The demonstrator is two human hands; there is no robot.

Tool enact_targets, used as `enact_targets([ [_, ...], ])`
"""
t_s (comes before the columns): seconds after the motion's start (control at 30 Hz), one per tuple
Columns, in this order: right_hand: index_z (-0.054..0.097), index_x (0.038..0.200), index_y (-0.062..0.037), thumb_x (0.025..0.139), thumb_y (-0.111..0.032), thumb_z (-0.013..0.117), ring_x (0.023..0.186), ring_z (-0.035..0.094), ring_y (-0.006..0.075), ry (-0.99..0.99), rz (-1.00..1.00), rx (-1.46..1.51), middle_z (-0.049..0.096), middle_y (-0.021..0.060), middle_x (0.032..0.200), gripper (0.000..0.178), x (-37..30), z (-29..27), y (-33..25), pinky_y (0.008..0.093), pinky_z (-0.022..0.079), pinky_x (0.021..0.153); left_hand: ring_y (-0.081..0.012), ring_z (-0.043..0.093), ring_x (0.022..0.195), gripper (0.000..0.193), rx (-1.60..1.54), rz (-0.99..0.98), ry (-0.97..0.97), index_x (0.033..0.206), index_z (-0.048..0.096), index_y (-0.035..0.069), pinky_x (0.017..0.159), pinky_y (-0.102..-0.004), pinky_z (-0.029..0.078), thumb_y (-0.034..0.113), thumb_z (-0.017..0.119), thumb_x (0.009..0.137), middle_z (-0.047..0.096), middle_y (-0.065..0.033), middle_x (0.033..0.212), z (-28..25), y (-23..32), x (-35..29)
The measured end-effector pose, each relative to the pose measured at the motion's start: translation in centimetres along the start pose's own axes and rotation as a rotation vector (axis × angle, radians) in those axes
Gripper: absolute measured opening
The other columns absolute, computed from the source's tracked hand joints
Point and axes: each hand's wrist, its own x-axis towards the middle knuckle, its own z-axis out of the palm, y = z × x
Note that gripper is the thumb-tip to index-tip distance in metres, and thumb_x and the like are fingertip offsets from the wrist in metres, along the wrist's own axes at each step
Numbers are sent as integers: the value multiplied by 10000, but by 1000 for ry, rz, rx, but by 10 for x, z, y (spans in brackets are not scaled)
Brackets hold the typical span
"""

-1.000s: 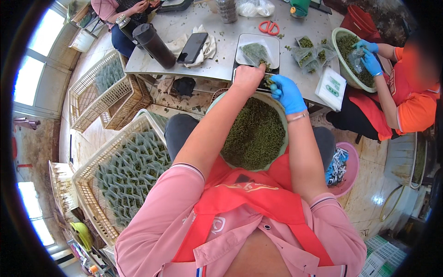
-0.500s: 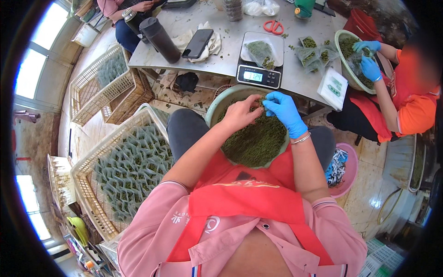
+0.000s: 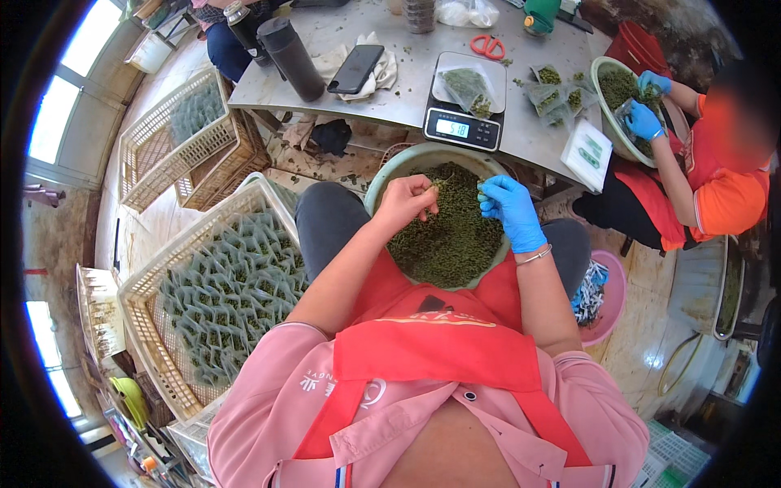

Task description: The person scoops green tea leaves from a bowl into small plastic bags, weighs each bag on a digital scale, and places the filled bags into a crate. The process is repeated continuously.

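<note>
Over a pale green basin [image 3: 376, 189] between my knees, my two hands are apart. Loose small green grains [image 3: 447, 244] fill much of it. My bare left hand [image 3: 409, 198] is closed in a pinch at the basin's left side, a thin green sprig at its fingertips. At the right side, my right hand [image 3: 512, 210], in a blue glove, has thumb and fingers pinched on a small green bit whose kind I cannot make out. Just beyond the basin, a clear bag [image 3: 468, 89] partly filled with green grains lies on a digital scale [image 3: 461, 128] with a lit display.
A metal table [image 3: 407, 73] carries a black tumbler [image 3: 291, 61], a phone [image 3: 356, 69], red scissors [image 3: 486, 47] and several filled bags [image 3: 557, 93]. A crate of bags [image 3: 232, 301] stands at left, a pink basin [image 3: 604, 305] at right. A co-worker's gloved hands [image 3: 645, 119] work over another basin.
My hands have moved apart from their meeting point over the basin, the left going left and the right slightly right. The scale's display reading has changed. The co-worker's hands have shifted.
</note>
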Motion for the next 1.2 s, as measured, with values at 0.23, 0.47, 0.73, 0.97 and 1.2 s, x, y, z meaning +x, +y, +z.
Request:
enact_targets([
  [0.23,592,967,-10,895,-225,551,681,616,185,-32,-227,397,639,103,826,231,59,26,-50,295,520,632,-96,572,517,232,115,18,-71,848,567,1,493,-228,438,211,509,926,662,-63,726,5,-2,-5],
  [0.47,602,1081,1,913,-169,509,685,625,163,84,-216,-32,653,127,899,256,37,3,-12,258,508,594,-177,617,544,250,574,252,-114,979,603,80,518,-319,478,302,570,869,667,-63,723,1,3,-18],
  [0.73,582,1188,-99,883,-103,525,678,629,182,275,-717,-606,637,111,1049,310,57,8,-10,286,515,643,-263,639,628,331,992,509,288,1094,587,174,554,-378,504,334,624,807,657,-57,708,-32,22,6],
  [0.97,561,1191,-194,861,-193,532,831,624,321,381,-845,-1179,557,75,1223,331,98,28,-33,397,517,707,-216,667,667,240,708,288,462,1026,625,131,586,-315,506,280,607,839,677,-61,747,-76,-6,33],
  [1.2,614,966,-142,848,-225,517,753,629,308,298,-1036,-1437,611,57,1073,175,120,62,-74,405,514,636,-241,659,745,360,886,499,707,1079,585,123,651,-343,504,335,651,795,672,-70,795,-60,-6,57],
])
